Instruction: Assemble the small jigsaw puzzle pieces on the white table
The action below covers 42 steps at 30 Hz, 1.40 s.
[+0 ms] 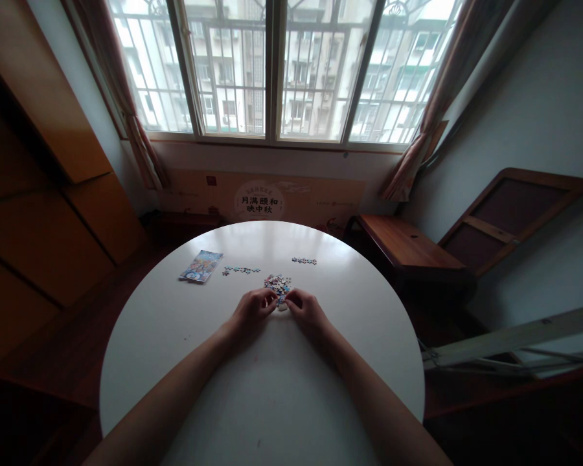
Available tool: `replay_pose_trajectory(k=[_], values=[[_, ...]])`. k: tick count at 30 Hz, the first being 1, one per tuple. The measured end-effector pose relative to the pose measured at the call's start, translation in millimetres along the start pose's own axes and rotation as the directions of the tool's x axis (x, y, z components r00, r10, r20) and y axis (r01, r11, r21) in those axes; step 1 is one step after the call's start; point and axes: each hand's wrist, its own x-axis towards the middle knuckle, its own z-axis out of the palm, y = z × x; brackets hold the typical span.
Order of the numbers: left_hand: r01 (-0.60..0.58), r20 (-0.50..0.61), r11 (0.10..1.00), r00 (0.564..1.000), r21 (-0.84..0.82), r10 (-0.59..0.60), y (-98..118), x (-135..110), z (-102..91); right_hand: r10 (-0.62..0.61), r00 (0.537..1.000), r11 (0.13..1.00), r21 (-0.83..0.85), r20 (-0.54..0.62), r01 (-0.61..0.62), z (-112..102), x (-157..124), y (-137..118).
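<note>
A small heap of jigsaw puzzle pieces [276, 283] lies near the middle of the round white table [175, 362]. At its near edge, my left hand [256, 305] has its fingers curled and thumb brought close to them. Opposite it, my right hand [304, 305] has its fingertips pinched together. Both sets of fingertips almost meet over small puzzle pieces [282, 301] at the front of the heap. What each hand pinches is too small to make out for certain.
Beyond the heap lie a joined row of pieces [243, 269] on the left and a shorter strip of pieces [304, 261] on the right. A colourful picture sheet [202, 266] rests at the table's left. A wooden bench [408, 239] stands right of the table, under the window side.
</note>
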Motion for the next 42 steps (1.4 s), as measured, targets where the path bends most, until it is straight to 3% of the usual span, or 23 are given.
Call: replay_pose_trajectory(k=[42], values=[[0.007, 0.021, 0.998, 1.0, -0.058, -0.006, -6.6, 1.5, 3.1, -0.01, 1.0, 1.0, -0.001, -0.022, 0.01, 1.6, 0.0, 3.6]])
